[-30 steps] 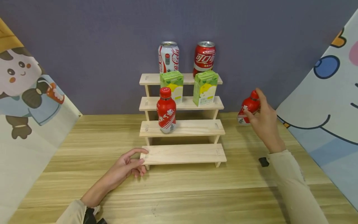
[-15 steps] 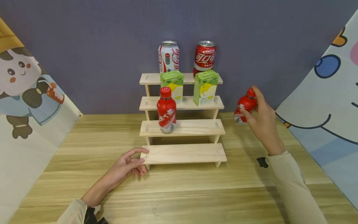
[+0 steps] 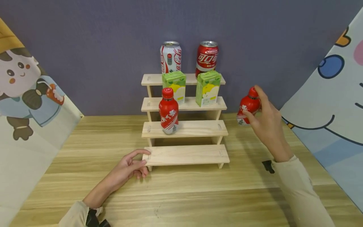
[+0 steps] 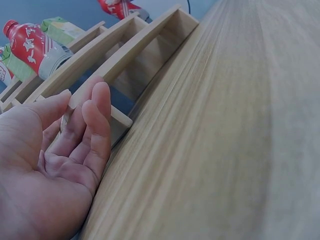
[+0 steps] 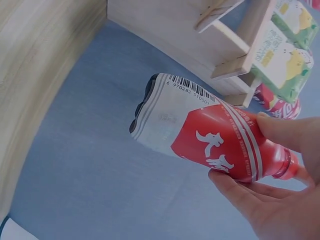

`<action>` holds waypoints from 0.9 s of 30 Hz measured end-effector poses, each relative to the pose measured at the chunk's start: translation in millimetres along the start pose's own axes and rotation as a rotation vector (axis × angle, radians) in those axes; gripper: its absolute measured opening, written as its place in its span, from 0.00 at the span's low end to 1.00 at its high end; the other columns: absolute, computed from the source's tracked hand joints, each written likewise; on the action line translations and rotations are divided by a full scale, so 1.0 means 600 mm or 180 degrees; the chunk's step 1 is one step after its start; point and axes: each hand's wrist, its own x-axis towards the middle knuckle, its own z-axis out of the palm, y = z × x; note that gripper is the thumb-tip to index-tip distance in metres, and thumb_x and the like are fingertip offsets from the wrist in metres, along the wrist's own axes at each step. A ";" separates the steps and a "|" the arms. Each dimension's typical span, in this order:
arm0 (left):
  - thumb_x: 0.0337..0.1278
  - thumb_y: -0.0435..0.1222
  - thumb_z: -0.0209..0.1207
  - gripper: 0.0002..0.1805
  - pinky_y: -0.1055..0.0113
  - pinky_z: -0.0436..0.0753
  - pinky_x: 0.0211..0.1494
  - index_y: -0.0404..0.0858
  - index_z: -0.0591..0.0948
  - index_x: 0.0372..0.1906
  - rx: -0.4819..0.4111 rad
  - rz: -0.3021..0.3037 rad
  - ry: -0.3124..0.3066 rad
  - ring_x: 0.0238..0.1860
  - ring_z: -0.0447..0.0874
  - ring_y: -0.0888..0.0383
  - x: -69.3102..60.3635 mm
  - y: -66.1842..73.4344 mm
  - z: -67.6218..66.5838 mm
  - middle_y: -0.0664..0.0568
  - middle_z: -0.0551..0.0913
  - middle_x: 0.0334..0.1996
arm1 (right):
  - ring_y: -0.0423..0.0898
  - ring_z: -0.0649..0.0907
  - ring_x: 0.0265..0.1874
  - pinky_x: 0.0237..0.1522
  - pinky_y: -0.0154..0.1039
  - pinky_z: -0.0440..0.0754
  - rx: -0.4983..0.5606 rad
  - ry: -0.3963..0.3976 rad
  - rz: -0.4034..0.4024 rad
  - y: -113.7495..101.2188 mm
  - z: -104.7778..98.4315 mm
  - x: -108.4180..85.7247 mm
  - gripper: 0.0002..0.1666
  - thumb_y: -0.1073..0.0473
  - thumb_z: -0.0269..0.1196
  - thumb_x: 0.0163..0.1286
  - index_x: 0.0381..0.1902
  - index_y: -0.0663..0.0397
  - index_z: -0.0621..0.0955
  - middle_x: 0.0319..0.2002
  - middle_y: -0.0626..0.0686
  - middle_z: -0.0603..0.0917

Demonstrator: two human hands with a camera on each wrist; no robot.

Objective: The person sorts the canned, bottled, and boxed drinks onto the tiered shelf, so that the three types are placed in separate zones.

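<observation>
My right hand [image 3: 267, 126] grips a red and white bottle [image 3: 249, 105] with a red cap, held up to the right of the wooden step rack. In the right wrist view the bottle [image 5: 210, 132] lies slantwise between thumb and fingers, its base and barcode showing. At the lowest step [image 3: 187, 156], my left hand [image 3: 126, 170] pinches the left end between thumb and forefinger. The left wrist view shows that hand [image 4: 65, 145] at the board's end, the other fingers curled below. A matching bottle [image 3: 169, 112] stands upright on the left of the second step from the bottom.
Two green juice boxes [image 3: 209, 90] stand on the third step, side by side with a gap. A white can [image 3: 171, 58] and a red can [image 3: 207, 60] are on the top step. Behind rises a dark wall [image 3: 113, 56]; printed panels [image 3: 323, 104] flank the wooden table [image 3: 184, 198].
My right hand has moved slightly left and up with the bottle, mostly in the first half second. My left hand has stayed at the lowest step.
</observation>
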 end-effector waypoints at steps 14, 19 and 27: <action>0.76 0.32 0.49 0.22 0.70 0.81 0.30 0.34 0.65 0.70 0.0003 -0.0060 0.0036 0.31 0.85 0.58 0.001 -0.001 -0.001 0.48 0.88 0.31 | 0.60 0.83 0.53 0.51 0.18 0.74 0.0287 -0.0057 0.0007 -0.047 -0.031 -0.003 0.59 0.74 0.75 0.51 0.77 0.42 0.62 0.59 0.62 0.80; 0.76 0.32 0.49 0.22 0.70 0.81 0.30 0.34 0.65 0.70 0.0006 -0.0048 0.0027 0.31 0.85 0.57 0.002 -0.003 -0.002 0.47 0.88 0.31 | 0.59 0.83 0.54 0.52 0.15 0.70 0.0388 -0.0078 -0.0089 -0.072 -0.034 0.000 0.60 0.75 0.76 0.49 0.77 0.42 0.62 0.60 0.61 0.80; 0.76 0.31 0.48 0.22 0.70 0.81 0.30 0.34 0.65 0.70 -0.0033 -0.0021 -0.0012 0.31 0.85 0.58 0.005 -0.005 -0.005 0.47 0.88 0.32 | 0.55 0.84 0.52 0.53 0.18 0.72 0.0592 -0.0115 -0.0242 -0.110 -0.021 0.006 0.60 0.76 0.76 0.48 0.76 0.45 0.64 0.58 0.60 0.82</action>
